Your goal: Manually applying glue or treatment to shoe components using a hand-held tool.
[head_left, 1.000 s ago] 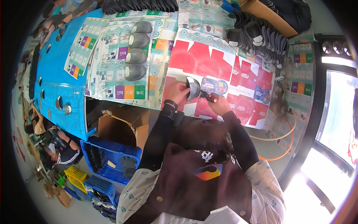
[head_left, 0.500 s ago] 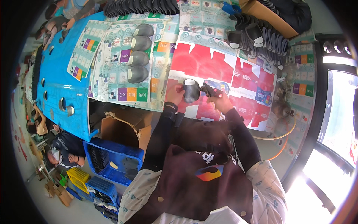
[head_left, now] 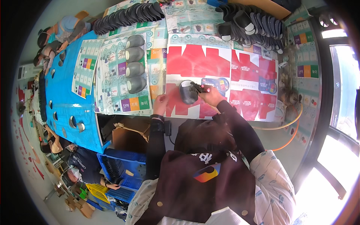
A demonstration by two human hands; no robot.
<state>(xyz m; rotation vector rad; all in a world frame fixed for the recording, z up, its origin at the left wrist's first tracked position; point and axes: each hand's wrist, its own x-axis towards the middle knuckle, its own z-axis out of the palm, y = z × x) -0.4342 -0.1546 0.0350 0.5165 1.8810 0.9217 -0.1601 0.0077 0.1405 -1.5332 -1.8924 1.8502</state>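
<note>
A rounded black shoe toe piece (head_left: 188, 93) with a pale inner edge stands on the red and white printed sheet (head_left: 197, 63). My right hand (head_left: 212, 96) grips a small black spray gun with red knobs (head_left: 200, 87), its nozzle end at the right side of the toe piece. Whether the two touch, I cannot tell. To the left of the piece, my left hand (head_left: 161, 104) hovers at the sheet's edge, empty, its fingers loosely apart. A row of several similar dark toe pieces (head_left: 135, 70) lies farther left on printed sheets.
Stacked black pieces (head_left: 129, 17) line the far edge, with another pile (head_left: 258, 28) at far right. A blue table (head_left: 71, 108) extends left, where other people work. Blue crates (head_left: 131, 170) sit below. A pale yellow hose (head_left: 288, 123) curves at the right.
My left hand has let go of the toe piece and drawn back to the left. The spray gun has come closer to the piece. The view has shifted slightly.
</note>
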